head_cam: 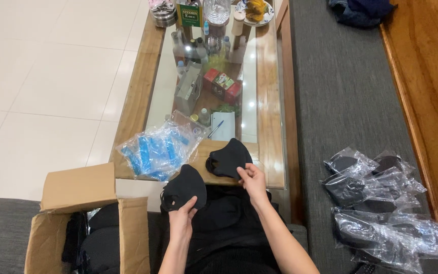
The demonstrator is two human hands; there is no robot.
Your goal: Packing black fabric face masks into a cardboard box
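Masks, two black ones, are what you have in hand, just in front of the near edge of the wooden table (138, 96), which serves as the landmark for everything else. Far to the left of the table, beside your lap, an open cardboard box (79, 190) sits on a grey cushion with more dark cloth pieces inside. On the table's near left corner lies a pile of clear bags (158, 149) with blue strips in them. Just below that corner, your left hand (181, 220) is closed on the lower edge of the left mask (186, 186), thumb on top, holding it up over your lap. To its right, your right hand (253, 181) pinches the lower right edge of the right mask (229, 158), which lies partly on the table's near edge, on the wooden rim. The two masks are near each other but not touching. Farther back on the table, under and on its glass top, stand bottles, small boxes, a white notepad with a pen, and a plate of food at the far end. Right of the table runs a grey couch seat (340, 91), and on it, well apart from your hands, rests a heap of bagged masks (381, 203) in clear wrappers
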